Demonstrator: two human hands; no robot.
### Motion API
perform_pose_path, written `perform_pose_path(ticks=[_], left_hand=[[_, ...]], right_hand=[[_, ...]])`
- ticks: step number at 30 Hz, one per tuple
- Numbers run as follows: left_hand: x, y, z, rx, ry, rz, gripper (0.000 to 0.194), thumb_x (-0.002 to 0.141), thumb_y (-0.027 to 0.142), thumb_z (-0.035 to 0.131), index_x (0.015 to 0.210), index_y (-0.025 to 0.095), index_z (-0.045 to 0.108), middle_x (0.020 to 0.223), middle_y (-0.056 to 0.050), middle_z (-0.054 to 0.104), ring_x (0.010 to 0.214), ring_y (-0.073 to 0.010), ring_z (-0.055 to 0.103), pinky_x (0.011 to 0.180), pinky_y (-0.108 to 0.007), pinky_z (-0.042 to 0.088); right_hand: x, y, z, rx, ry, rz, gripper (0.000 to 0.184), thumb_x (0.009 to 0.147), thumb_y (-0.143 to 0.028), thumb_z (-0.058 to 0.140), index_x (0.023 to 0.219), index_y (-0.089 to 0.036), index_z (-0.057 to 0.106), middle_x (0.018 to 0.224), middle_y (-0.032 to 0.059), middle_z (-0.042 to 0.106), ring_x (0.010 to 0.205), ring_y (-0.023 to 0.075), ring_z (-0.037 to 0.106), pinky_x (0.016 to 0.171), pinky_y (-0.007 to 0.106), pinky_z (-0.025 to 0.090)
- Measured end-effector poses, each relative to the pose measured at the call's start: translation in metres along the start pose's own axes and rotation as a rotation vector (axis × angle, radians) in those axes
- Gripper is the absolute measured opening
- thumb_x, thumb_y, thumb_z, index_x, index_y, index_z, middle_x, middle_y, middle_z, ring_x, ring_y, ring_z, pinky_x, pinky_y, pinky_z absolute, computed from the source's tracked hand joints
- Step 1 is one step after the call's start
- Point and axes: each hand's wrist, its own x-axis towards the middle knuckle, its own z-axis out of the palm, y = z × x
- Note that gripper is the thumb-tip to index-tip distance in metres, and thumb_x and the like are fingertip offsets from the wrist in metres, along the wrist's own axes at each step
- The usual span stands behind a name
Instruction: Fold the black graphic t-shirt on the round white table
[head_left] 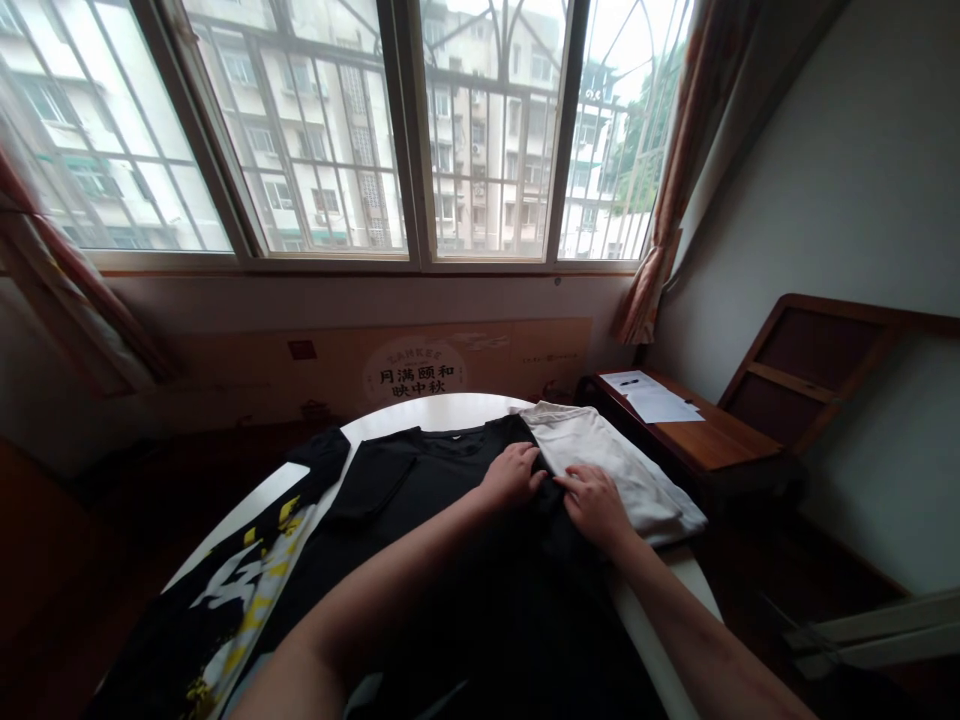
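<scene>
A black T-shirt (450, 560) lies spread over a round white table, its neckline toward the window. My left hand (516, 474) rests on the shirt near its right shoulder, fingers bent and closed on the cloth. Close beside it, my right hand (596, 506) pinches the same shirt around the right sleeve, which is folded inward. Exactly how much fabric each hand holds is hidden under the fingers. A folded white garment (619, 455) lies just beyond my right hand, at the shirt's edge.
Left of the shirt lies a black garment with yellow and white print (247, 570). The white tabletop (442, 408) shows at the far edge. At the right, a wooden desk (720, 435) holds white papers (652, 400). A barred window with curtains (656, 260) stands behind.
</scene>
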Motion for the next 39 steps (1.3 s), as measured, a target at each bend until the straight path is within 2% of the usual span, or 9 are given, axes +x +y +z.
perform_pose_path(ticks=[5, 9, 15, 20, 24, 28, 33, 36, 39], left_hand=[[-0.012, 0.007, 0.012, 0.039, -0.141, 0.008, 0.069, 0.097, 0.048, 0.051, 0.153, 0.008, 0.043, 0.161, -0.024, 0.033, 0.152, -0.0367, 0.024, 0.122, -0.046, 0.024], [-0.025, 0.008, -0.013, 0.054, -0.201, -0.028, 0.074, 0.096, 0.051, 0.05, 0.156, 0.009, 0.036, 0.164, -0.023, 0.024, 0.154, -0.0353, 0.018, 0.123, -0.047, 0.021], [-0.093, -0.002, -0.108, 0.069, -0.207, -0.209, 0.073, 0.09, 0.045, 0.057, 0.153, 0.01, 0.043, 0.166, -0.017, 0.024, 0.153, -0.033, 0.023, 0.123, -0.041, 0.024], [-0.197, -0.017, -0.201, 0.034, -0.249, -0.369, 0.06, 0.086, 0.051, 0.054, 0.134, 0.017, 0.064, 0.149, -0.013, 0.055, 0.136, -0.0343, 0.051, 0.113, -0.042, 0.039], [-0.291, -0.008, -0.238, -0.093, -0.125, -0.6, 0.058, 0.082, 0.062, 0.054, 0.121, 0.023, 0.072, 0.125, -0.007, 0.073, 0.115, -0.0296, 0.067, 0.095, -0.033, 0.052], [-0.369, 0.025, -0.225, -0.103, 0.135, -0.816, 0.047, 0.082, 0.061, 0.05, 0.103, 0.027, 0.074, 0.103, -0.003, 0.078, 0.096, -0.027, 0.072, 0.077, -0.03, 0.054], [-0.445, 0.062, -0.169, 0.028, 0.444, -1.07, 0.038, 0.081, 0.062, 0.049, 0.081, 0.026, 0.062, 0.079, -0.005, 0.073, 0.076, -0.0277, 0.069, 0.063, -0.032, 0.051], [-0.486, 0.067, -0.132, 0.035, 0.499, -1.21, 0.039, 0.079, 0.065, 0.05, 0.08, 0.026, 0.054, 0.08, -0.007, 0.071, 0.078, -0.0302, 0.069, 0.064, -0.036, 0.052], [-0.513, 0.071, -0.106, -0.078, 0.573, -1.218, 0.05, 0.079, 0.069, 0.048, 0.098, 0.024, 0.057, 0.1, -0.012, 0.072, 0.095, -0.0335, 0.071, 0.077, -0.042, 0.055]], right_hand=[[-0.001, 0.003, -0.002, -0.014, -0.066, -0.061, 0.046, 0.087, -0.012, 0.051, 0.124, -0.028, 0.074, 0.136, 0.0098, 0.064, 0.13, 0.0292, 0.051, 0.113, 0.048, 0.031], [-0.001, 0.005, -0.01, -0.029, -0.14, -0.099, 0.046, 0.088, -0.011, 0.051, 0.124, -0.03, 0.073, 0.142, 0.0087, 0.06, 0.136, 0.0297, 0.048, 0.114, 0.047, 0.031], [-0.005, -0.006, -0.031, -0.053, -0.31, -0.101, 0.047, 0.095, -0.018, 0.047, 0.137, -0.028, 0.064, 0.156, 0.0133, 0.046, 0.147, 0.0372, 0.034, 0.117, 0.059, 0.025], [-0.031, -0.024, -0.065, -0.04, -0.376, -0.161, 0.055, 0.091, -0.016, 0.048, 0.146, -0.023, 0.055, 0.16, 0.0144, 0.039, 0.151, 0.0366, 0.027, 0.12, 0.058, 0.021], [-0.079, -0.032, -0.092, 0.019, -0.377, -0.206, 0.057, 0.088, -0.014, 0.05, 0.143, -0.023, 0.058, 0.157, 0.0129, 0.044, 0.149, 0.0348, 0.032, 0.121, 0.054, 0.025], [-0.147, -0.039, -0.108, 0.115, -0.396, -0.17, 0.051, 0.09, -0.022, 0.054, 0.14, -0.025, 0.061, 0.155, 0.0111, 0.047, 0.148, 0.0328, 0.036, 0.121, 0.053, 0.029], [-0.232, -0.059, -0.112, 0.257, -0.462, -0.083, 0.049, 0.093, -0.033, 0.054, 0.142, -0.029, 0.059, 0.157, 0.0093, 0.045, 0.146, 0.029, 0.041, 0.12, 0.048, 0.034], [-0.264, -0.073, -0.112, 0.248, -0.517, -0.058, 0.053, 0.093, -0.035, 0.055, 0.145, -0.031, 0.055, 0.16, 0.0078, 0.041, 0.148, 0.0286, 0.037, 0.121, 0.047, 0.033], [-0.282, -0.077, -0.114, 0.198, -0.569, -0.015, 0.064, 0.091, -0.041, 0.057, 0.152, -0.034, 0.044, 0.165, 0.0067, 0.028, 0.152, 0.0297, 0.027, 0.12, 0.049, 0.032]])
